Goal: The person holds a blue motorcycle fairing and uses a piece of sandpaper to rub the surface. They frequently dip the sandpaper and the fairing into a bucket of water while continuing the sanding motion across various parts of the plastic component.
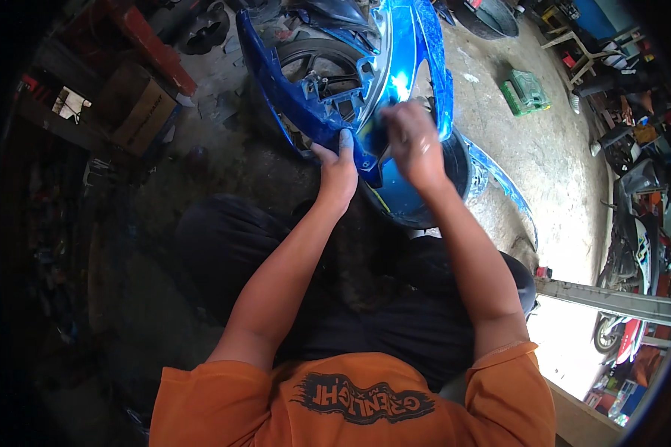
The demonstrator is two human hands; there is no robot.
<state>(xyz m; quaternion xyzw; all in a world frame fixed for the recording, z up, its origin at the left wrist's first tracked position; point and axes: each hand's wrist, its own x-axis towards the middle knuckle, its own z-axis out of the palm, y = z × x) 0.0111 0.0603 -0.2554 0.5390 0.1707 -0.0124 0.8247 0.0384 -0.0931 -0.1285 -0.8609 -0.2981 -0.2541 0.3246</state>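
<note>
A glossy blue motorcycle fairing stands in front of me, its curved arms reaching up and out to both sides. My left hand grips its lower edge, one finger lying along the panel and the thumb out to the left. My right hand is curled close against the right part of the panel, slightly smeared by motion. Whatever its fingers hold is hidden. Under the fairing and my right hand stands a round bucket with a bluish inside.
A motorcycle wheel lies behind the fairing. A loose blue trim strip leans right of the bucket. A green-edged clear crate and a dark basin sit farther right. At left stands an open cardboard box beside a red beam.
</note>
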